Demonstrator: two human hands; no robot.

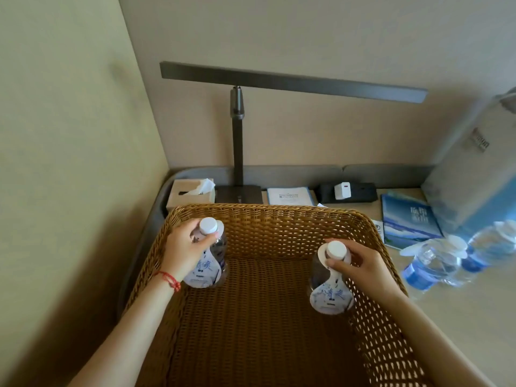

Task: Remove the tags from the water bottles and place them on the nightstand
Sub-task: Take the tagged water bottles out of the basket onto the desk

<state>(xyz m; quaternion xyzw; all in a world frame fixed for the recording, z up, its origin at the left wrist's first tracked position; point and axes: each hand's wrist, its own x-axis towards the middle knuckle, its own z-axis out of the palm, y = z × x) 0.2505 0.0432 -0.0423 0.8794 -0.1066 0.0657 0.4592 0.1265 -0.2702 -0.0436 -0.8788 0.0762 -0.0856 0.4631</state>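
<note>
Two tagged bottles held in the basket

Left hand [183, 247] and right hand [360, 262] each gripped a bottle [208, 261] neck inside the basket [265, 219], fingers curled, likely to lift them toward the worktop [446, 317].

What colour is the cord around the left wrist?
Red: a thin cord tied at the left wrist, seen in the head view.

Both bare forearms reach forward from the lower corners, well apart. The left hand [183, 248], a red string at its wrist, curls its fingers [205, 239] round a bottle neck; the right hand [360, 261] does likewise, thumb and fingers [339, 263] pinching just below the cap
</note>
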